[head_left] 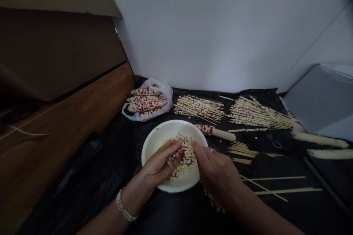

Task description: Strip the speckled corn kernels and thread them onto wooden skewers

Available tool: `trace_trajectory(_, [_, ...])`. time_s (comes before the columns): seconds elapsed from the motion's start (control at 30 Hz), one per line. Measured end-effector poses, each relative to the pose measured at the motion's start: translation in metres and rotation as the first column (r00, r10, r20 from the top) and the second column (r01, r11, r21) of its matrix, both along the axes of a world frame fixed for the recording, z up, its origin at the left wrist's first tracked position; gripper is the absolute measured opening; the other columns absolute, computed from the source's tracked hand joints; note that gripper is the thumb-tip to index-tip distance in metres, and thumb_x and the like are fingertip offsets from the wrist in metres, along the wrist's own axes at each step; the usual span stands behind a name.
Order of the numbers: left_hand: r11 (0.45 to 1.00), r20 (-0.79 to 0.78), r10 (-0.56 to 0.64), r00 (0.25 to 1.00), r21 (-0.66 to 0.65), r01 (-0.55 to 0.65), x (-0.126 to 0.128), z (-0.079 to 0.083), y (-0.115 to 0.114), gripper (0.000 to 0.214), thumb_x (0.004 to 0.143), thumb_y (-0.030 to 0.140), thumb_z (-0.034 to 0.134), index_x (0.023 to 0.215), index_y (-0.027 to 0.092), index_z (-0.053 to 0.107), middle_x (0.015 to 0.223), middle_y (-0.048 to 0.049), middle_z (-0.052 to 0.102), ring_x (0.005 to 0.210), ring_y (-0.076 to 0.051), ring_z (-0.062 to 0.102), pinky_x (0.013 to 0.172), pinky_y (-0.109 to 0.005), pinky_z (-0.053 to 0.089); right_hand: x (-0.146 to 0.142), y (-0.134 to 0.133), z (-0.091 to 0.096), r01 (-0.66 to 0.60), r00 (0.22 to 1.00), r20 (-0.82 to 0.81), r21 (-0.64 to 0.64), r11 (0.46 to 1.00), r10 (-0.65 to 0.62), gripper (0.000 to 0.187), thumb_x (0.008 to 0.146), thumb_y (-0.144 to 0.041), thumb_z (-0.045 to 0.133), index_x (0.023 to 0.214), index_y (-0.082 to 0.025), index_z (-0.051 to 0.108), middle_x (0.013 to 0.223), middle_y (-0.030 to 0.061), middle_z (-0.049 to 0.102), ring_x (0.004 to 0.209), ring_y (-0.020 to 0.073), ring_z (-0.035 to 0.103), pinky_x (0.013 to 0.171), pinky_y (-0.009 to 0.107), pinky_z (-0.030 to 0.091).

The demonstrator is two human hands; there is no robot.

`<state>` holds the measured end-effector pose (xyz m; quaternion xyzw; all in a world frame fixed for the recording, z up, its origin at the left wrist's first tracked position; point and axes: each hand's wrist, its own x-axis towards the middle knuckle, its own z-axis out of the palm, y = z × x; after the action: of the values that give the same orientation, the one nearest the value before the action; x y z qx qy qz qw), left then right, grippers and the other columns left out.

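Note:
A white bowl (pixel 150 147) stands in front of me with loose corn kernels (pixel 187 154), mostly cream and some dark red, heaped in it. Over its left side is my left hand (pixel 162 159), fingers curled around several kernels, thumb pressed toward the fingertips. My right hand (pixel 216 169), wearing a ring, is closed at the bowl's right rim with its fingertips over the kernels; what it pinches is hidden. Below that hand, a row of kernels (pixel 212 200) shows against the black sheet. Behind the bowl's right edge rests a partly stripped corn cob (pixel 217 132).
A plastic bag (pixel 167 93) of speckled corn cobs (pixel 145 105) lies behind the bowl. Two piles of kernel-strung skewers (pixel 197 108) (pixel 253 114) are at the back. Bare skewers (pixel 242 150) and pale stripped cobs (pixel 329 153) lie right. A cardboard box (pixel 55 51) stands left.

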<state>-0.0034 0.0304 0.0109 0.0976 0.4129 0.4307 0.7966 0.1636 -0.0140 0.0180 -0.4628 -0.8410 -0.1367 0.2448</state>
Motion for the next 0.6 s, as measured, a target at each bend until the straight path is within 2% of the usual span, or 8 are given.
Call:
trace_trajectory(0.13, [0.997,-0.008,-0.070,0.998,-0.011,0.070,0.001,-0.003,-0.003,0.011,0.072,0.004,0.070,0.080,0.011,0.065,0.073,-0.0024,0.066,0.059,-0.006,0.063,0.058,-0.012,0.052,0.000,0.000,-0.005,-0.025,0.999,-0.028,-0.042,0.999,0.024,0.040,0.081,-0.002,0.037,0.119,-0.006,0.048,0.087,0.0093,0.066,0.060,0.0130,0.058,0.053,0.025,0.043])
trace_trajectory(0.2, [0.998,0.001,-0.062,0.998,-0.024,0.062,0.002,-0.004,-0.003,0.011,0.073,0.005,0.070,0.081,0.010,0.065,0.075,-0.0030,0.068,0.061,-0.007,0.064,0.061,-0.013,0.053,0.001,0.001,-0.006,-0.023,0.999,-0.029,-0.049,0.999,0.021,0.040,0.082,-0.002,0.037,0.120,-0.006,0.048,0.089,0.0101,0.067,0.061,0.0129,0.059,0.053,0.025,0.043])
trace_trajectory(0.3, [0.999,0.063,-0.013,0.998,-0.050,0.017,0.001,-0.005,-0.001,0.014,0.076,0.005,0.066,0.089,0.009,0.066,0.084,-0.0062,0.070,0.077,-0.013,0.068,0.076,-0.021,0.055,0.004,0.004,-0.005,-0.001,0.999,-0.047,-0.023,1.000,0.000,0.038,0.084,-0.006,0.037,0.119,-0.005,0.049,0.086,0.0113,0.068,0.062,0.0149,0.061,0.053,0.026,0.044])
trace_trajectory(0.4, [0.998,0.119,-0.009,0.993,-0.054,0.015,-0.002,-0.005,0.002,0.029,0.075,-0.009,0.054,0.096,0.008,0.064,0.095,-0.0094,0.070,0.095,-0.018,0.067,0.087,-0.027,0.053,0.008,0.007,-0.004,0.025,0.998,-0.065,-0.002,1.000,-0.025,0.037,0.084,-0.008,0.038,0.119,-0.004,0.051,0.084,0.0118,0.068,0.065,0.0171,0.063,0.054,0.027,0.046])
trace_trajectory(0.47, [0.999,0.114,-0.021,0.993,-0.037,0.025,-0.003,-0.005,0.003,0.038,0.072,-0.014,0.048,0.100,0.008,0.064,0.101,-0.0110,0.070,0.100,-0.017,0.065,0.088,-0.025,0.052,0.009,0.008,-0.003,0.026,0.997,-0.067,-0.006,1.000,-0.026,0.037,0.084,-0.008,0.038,0.117,-0.005,0.052,0.085,0.0122,0.068,0.067,0.0181,0.064,0.055,0.028,0.047])
trace_trajectory(0.6, [0.999,0.055,0.029,0.998,-0.045,-0.027,-0.002,-0.002,0.004,0.033,0.075,-0.010,0.052,0.099,0.009,0.064,0.103,-0.0115,0.070,0.101,-0.017,0.065,0.083,-0.020,0.054,0.010,0.008,-0.002,0.021,0.997,-0.069,-0.019,1.000,-0.022,0.037,0.084,-0.009,0.038,0.117,-0.005,0.052,0.084,0.0115,0.067,0.067,0.0173,0.064,0.054,0.027,0.046])
